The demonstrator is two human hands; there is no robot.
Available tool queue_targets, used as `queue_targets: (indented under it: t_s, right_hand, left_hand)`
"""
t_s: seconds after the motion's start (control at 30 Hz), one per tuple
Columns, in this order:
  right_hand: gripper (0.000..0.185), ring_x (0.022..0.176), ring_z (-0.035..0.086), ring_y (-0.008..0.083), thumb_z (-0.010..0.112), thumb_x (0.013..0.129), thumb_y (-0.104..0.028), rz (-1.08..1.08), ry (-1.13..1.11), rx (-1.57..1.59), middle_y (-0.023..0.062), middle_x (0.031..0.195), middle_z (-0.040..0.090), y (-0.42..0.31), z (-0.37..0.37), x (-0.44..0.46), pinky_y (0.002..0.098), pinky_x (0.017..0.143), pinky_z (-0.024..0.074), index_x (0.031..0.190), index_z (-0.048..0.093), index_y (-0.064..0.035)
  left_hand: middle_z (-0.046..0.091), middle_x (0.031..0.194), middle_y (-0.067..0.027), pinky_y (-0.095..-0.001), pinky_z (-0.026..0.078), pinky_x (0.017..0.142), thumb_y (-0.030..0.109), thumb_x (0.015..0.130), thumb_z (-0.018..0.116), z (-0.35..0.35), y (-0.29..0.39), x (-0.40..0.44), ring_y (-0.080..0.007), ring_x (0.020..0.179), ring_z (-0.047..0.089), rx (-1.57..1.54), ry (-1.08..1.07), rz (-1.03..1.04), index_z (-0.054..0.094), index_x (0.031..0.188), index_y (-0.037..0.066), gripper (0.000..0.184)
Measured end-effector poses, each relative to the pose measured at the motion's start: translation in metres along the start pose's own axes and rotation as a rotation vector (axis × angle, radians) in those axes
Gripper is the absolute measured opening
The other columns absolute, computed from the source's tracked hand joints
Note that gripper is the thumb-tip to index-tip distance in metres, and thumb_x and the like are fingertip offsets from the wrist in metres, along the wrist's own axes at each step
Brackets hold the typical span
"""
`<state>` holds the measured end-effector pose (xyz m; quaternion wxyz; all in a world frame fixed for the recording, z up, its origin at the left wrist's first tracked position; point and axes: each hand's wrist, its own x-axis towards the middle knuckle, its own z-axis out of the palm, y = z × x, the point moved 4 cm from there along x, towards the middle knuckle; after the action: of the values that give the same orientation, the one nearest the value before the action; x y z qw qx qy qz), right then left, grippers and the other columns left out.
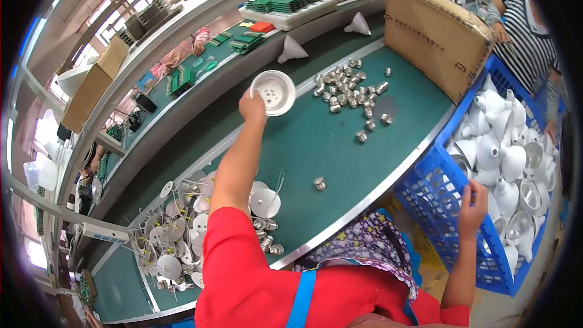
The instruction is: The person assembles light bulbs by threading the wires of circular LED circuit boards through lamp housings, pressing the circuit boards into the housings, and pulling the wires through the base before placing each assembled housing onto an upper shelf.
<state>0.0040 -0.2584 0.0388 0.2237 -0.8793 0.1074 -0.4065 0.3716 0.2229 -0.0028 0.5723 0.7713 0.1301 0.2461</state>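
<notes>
My left hand (252, 107) reaches forward over the bench, its fingers closed on the rim of a white round bowl (280, 87). A few small dark bits show on the bowl's inner bottom. To the right of it, several silver metal screw caps (347, 88) lie in a loose group, with a single screw cap (320, 183) nearer to me. My right hand (472, 206) hovers by the near edge of a blue plastic crate (425, 191), fingers loosely bent and seemingly holding nothing. White funnel-shaped lamp housings (505, 197) fill that crate.
Round white discs with wires (176, 237) are heaped on the green bench (291, 158) at left. A cardboard box (434, 36) stands at the far right. Two white cones (293, 48) rest along the back edge near green circuit boards (285, 0). A person in stripes (525, 36) stands beyond the crate.
</notes>
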Motion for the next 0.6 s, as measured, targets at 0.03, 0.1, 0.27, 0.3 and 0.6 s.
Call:
queue_targets:
  t_s: [0.03, 0.1, 0.27, 0.3, 0.6]
  right_hand:
    - [0.014, 0.068, 0.05, 0.0131, 0.055, 0.086, -0.004, 0.036, -0.006, -0.005, 0.0052, 0.082, 0.055, 0.001, 0.0, 0.005, 0.025, 0.061, 0.0412, 0.1, 0.059, -0.0022]
    - [0.014, 0.067, 0.048, 0.0103, 0.055, 0.088, -0.005, 0.111, -0.017, -0.027, 0.0034, 0.081, 0.055, 0.005, 0.0, 0.012, 0.0228, 0.06, 0.04, 0.1, 0.059, -0.0018]
    - [0.012, 0.064, 0.042, 0.0045, 0.054, 0.09, -0.007, 0.14, 0.04, 0.016, -0.0011, 0.081, 0.053, 0.02, 0.009, 0.01, 0.0196, 0.054, 0.0338, 0.099, 0.06, -0.0014]
    - [0.012, 0.064, 0.042, 0.0044, 0.054, 0.09, -0.008, 0.146, 0.025, 0.014, -0.001, 0.081, 0.053, 0.021, 0.007, 0.008, 0.0195, 0.054, 0.0333, 0.099, 0.06, -0.0014]
    - [0.011, 0.063, 0.041, 0.0042, 0.054, 0.09, -0.007, 0.16, 0.016, 0.052, -0.0011, 0.08, 0.053, 0.026, 0.007, 0.006, 0.019, 0.054, 0.033, 0.096, 0.061, -0.0012]
  left_hand:
    - [0.066, 0.1, -0.0142, -0.035, 0.047, 0.081, 0.008, 0.084, 0.052, -0.008, -0.009, 0.018, -0.0251, 0.091, 0.063, 0.078, 0.053, 0.017, 0.064, 0.109, 0.006, 0.028]
    - [0.066, 0.1, -0.0143, -0.0359, 0.047, 0.082, 0.009, 0.082, 0.052, -0.019, -0.012, 0.037, -0.0267, 0.093, 0.063, 0.131, 0.145, -0.002, 0.064, 0.11, 0.01, 0.03]
    - [0.064, 0.107, -0.0137, -0.0349, 0.046, 0.086, 0.007, 0.081, 0.052, -0.02, -0.064, 0.084, -0.0264, 0.098, 0.062, 0.136, 0.193, -0.013, 0.06, 0.115, 0.008, 0.035]
    - [0.063, 0.109, -0.0139, -0.0347, 0.045, 0.087, 0.006, 0.081, 0.052, -0.017, -0.076, 0.09, -0.0265, 0.1, 0.061, 0.093, 0.184, -0.028, 0.059, 0.117, 0.007, 0.036]
    - [0.053, 0.125, -0.0191, -0.0344, 0.04, 0.095, 0.026, 0.079, 0.064, -0.039, -0.078, 0.093, -0.0274, 0.115, 0.052, 0.178, 0.012, -0.036, 0.047, 0.127, -0.001, 0.058]
